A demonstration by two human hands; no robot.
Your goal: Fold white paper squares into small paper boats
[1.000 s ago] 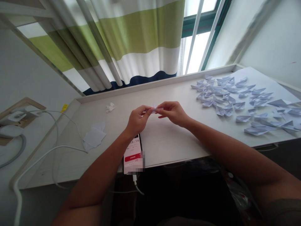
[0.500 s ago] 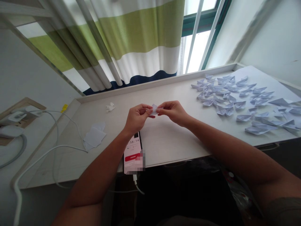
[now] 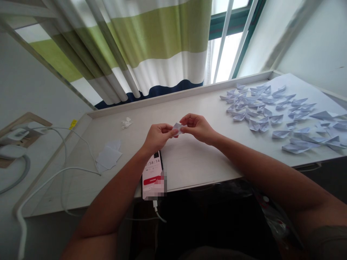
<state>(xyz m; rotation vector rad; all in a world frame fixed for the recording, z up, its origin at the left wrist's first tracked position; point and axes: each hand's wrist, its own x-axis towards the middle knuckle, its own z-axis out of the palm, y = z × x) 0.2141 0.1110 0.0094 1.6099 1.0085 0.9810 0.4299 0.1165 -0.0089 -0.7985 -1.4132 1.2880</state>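
A small folded piece of white paper (image 3: 178, 127) is held up over the middle of the table, its pointed corner facing up. My left hand (image 3: 160, 136) pinches its left side between thumb and fingers. At its right side my right hand (image 3: 197, 127) is closed, the thumb against the paper and the fingers curled above. On the right part of the table lie many folded paper boats (image 3: 258, 108), spread in a loose group. Loose sheets of white paper (image 3: 108, 156) lie overlapping to the left of my left hand.
A phone (image 3: 152, 178) with a plugged-in cable lies at the table's front edge, below my left forearm. A crumpled bit of white paper (image 3: 126, 123) sits at the back left. White cables (image 3: 58, 177) cross the left side. The table's raised rim (image 3: 162, 98) runs along the curtain.
The folded paper has turned so that more of its flat, pointed face shows. My left hand has dropped slightly, and my right fingers have lifted a little from the paper's edge.
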